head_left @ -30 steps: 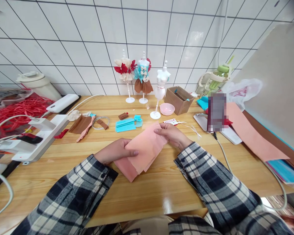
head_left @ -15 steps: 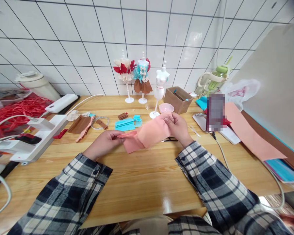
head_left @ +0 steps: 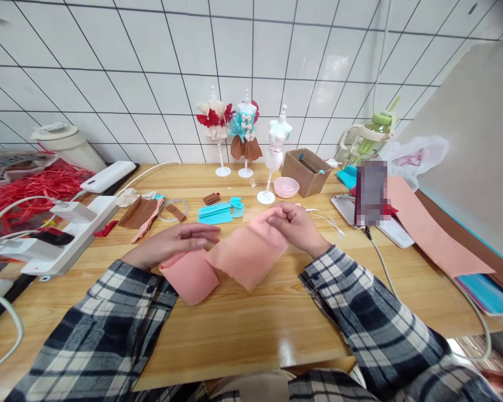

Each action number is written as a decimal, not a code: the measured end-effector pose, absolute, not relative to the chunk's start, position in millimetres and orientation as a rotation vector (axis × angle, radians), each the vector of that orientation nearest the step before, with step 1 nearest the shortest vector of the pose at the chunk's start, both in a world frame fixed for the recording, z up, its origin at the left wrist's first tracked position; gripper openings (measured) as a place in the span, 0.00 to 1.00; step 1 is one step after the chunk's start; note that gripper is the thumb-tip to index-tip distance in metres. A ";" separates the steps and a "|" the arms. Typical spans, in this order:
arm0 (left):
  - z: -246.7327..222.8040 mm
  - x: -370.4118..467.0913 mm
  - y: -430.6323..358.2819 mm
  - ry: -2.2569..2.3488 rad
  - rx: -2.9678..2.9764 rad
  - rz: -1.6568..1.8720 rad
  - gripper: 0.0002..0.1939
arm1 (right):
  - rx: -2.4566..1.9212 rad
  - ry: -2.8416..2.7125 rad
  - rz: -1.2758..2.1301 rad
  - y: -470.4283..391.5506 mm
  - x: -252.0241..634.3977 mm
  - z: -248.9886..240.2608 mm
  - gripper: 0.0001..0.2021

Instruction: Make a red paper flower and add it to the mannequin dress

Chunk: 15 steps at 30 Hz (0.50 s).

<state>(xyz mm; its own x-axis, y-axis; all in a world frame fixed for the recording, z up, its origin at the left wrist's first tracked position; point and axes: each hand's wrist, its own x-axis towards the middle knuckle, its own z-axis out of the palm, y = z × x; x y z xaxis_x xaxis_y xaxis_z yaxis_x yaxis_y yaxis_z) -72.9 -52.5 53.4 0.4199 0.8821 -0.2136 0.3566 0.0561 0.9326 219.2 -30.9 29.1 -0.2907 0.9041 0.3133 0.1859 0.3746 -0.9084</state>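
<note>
Pink fabric pieces (head_left: 235,257) are lying mid-tabletop, toward the near edge, in my head view. I am pinching the larger piece's top with my right hand (head_left: 295,223); my left hand (head_left: 171,243) is lying open, flat over the smaller piece.

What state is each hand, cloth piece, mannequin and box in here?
Left hand: flat, fingers out over the small pink cloth piece.
Right hand: pinching the larger pink cloth piece.
Bare white mannequin: upright, undressed.
Brown cardboard box: open.
</note>
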 end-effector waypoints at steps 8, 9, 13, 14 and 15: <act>58.3 -33.0 -61.6 0.890 1.952 0.654 0.60 | -0.830 -2.032 0.787 -59.2 200.3 57.6 0.06; 55.2 -25.5 -64.0 0.941 1.942 0.617 0.56 | -0.865 -2.005 0.732 -58.2 201.7 58.3 0.06; 44.2 -15.1 -67.8 1.059 1.738 0.333 0.23 | -1.028 -1.893 0.629 -46.1 213.6 55.3 0.06; 42.2 -16.0 -67.7 1.055 1.677 0.282 0.21 | -1.067 -1.878 0.623 -42.2 216.9 53.2 0.06; 40.4 -17.0 -67.6 1.044 1.634 0.248 0.20 | -1.107 -1.869 0.628 -38.2 219.9 50.4 0.06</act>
<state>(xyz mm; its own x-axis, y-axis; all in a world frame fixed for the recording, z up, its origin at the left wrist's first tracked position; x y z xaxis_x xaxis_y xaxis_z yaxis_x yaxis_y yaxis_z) -17.0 -67.6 40.4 0.5855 0.7314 -0.3497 0.4963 0.0177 0.8679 219.9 -38.2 50.4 -0.2448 0.8765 0.4146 0.4481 0.4815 -0.7532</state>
